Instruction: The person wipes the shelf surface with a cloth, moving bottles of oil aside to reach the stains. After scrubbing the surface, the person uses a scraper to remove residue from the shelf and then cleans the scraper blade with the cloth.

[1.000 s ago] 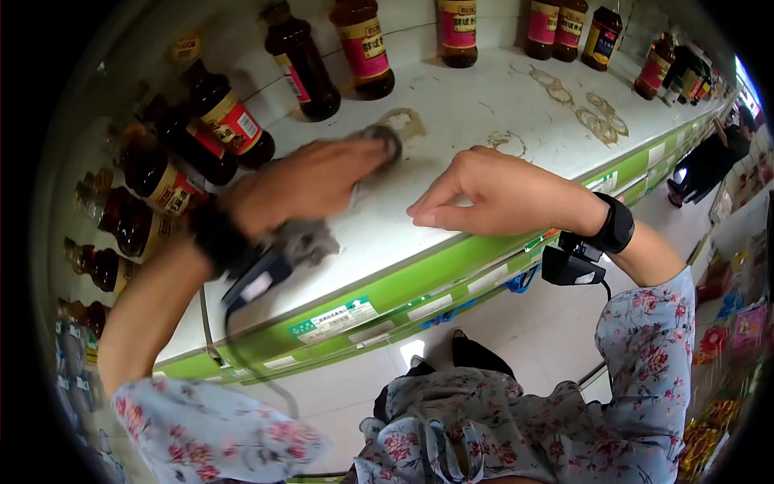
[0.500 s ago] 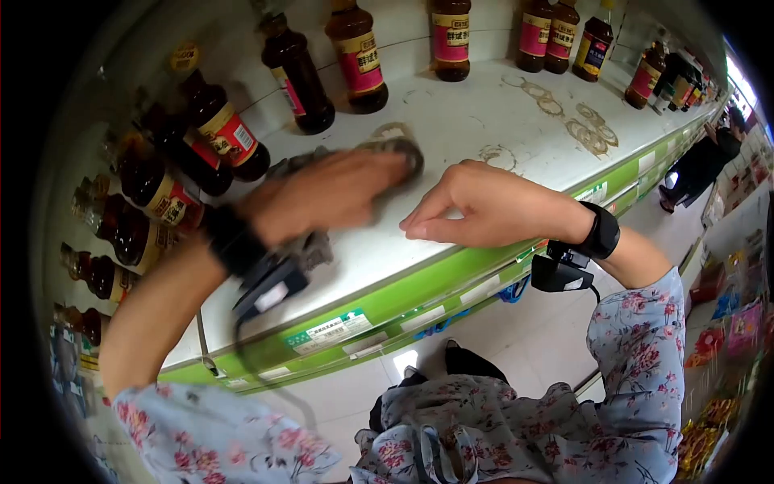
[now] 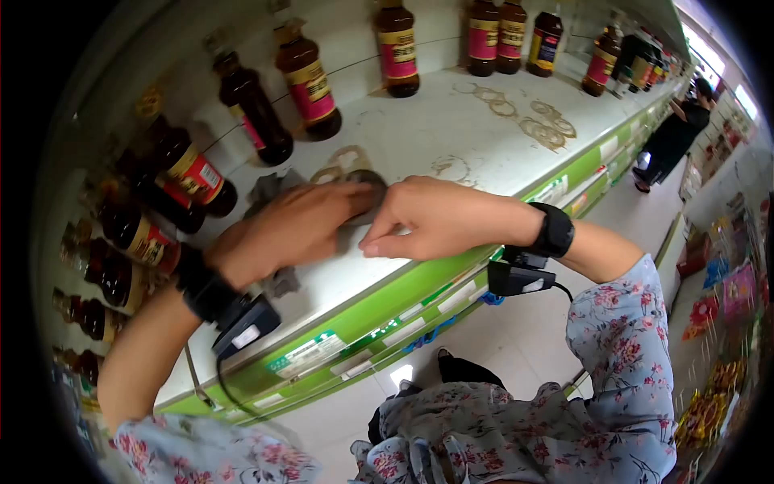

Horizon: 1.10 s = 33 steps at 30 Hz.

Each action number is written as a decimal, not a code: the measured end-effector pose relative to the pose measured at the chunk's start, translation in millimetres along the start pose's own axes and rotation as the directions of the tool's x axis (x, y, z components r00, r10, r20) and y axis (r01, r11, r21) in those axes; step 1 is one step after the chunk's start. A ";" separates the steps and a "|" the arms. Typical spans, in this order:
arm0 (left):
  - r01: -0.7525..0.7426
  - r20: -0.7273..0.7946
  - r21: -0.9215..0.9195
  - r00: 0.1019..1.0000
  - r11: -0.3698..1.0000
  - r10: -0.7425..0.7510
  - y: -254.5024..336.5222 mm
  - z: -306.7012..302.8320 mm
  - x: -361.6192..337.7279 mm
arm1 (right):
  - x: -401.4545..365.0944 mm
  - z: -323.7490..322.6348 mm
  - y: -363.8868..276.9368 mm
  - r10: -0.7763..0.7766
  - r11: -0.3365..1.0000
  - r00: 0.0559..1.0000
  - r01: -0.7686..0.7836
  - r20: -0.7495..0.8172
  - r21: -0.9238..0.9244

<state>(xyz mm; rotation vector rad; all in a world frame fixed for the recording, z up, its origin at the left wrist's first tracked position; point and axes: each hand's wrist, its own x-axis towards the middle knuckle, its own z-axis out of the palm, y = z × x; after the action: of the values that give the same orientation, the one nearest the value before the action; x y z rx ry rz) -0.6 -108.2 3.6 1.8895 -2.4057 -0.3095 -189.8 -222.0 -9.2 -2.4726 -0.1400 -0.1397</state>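
My left hand [image 3: 294, 222] presses palm down on a crumpled grey rag [image 3: 272, 190], fingers closed over it on the white shelf [image 3: 419, 129]. Folds of the rag stick out beyond the fingertips and below the palm. Just right of it, my right hand [image 3: 435, 214] hovers over the shelf's front part, thumb and fingers pinched together, with nothing visible in them. Brown ring stains [image 3: 347, 161] mark the surface behind the rag, and more rings [image 3: 544, 129] lie farther right.
Dark sauce bottles with pink labels [image 3: 309, 85] stand along the back wall. Red-labelled bottles [image 3: 193, 165] crowd the left side. A green price rail [image 3: 387, 302] edges the shelf. A person in black [image 3: 681, 133] stands down the aisle, and packaged goods [image 3: 709, 403] hang at right.
My left hand has moved slightly left and down with the rag. The whole view has shifted, so bottles and stains sit farther left. My right hand keeps its pinch.
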 end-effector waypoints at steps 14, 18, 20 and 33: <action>0.053 -0.207 -0.892 0.835 0.449 -0.509 -29.5 -56.4 3.2 | -12.6 -37.8 30.2 0.337 0.883 0.899 -0.199 -0.279 0.425; -0.153 -0.266 -0.933 0.902 0.325 -0.340 -11.0 -70.9 4.0 | -2.9 -35.5 15.7 0.293 0.808 0.863 0.006 -0.411 0.590; -0.191 -0.271 -0.950 0.897 0.247 -0.349 -16.0 -64.9 12.3 | 4.4 -33.5 20.6 0.306 0.733 0.852 0.073 -0.424 0.676; -0.267 -0.185 -0.963 0.764 -0.042 -0.618 -22.7 -57.4 3.6 | -8.2 -79.3 41.0 0.199 0.211 0.902 0.342 -0.383 0.916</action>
<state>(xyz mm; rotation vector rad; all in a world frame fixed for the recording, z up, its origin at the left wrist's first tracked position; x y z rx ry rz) 30.3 -123.5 54.9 1.1159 -0.7032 -0.9591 -197.6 -303.6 26.9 -1.0294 -0.1021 -0.4764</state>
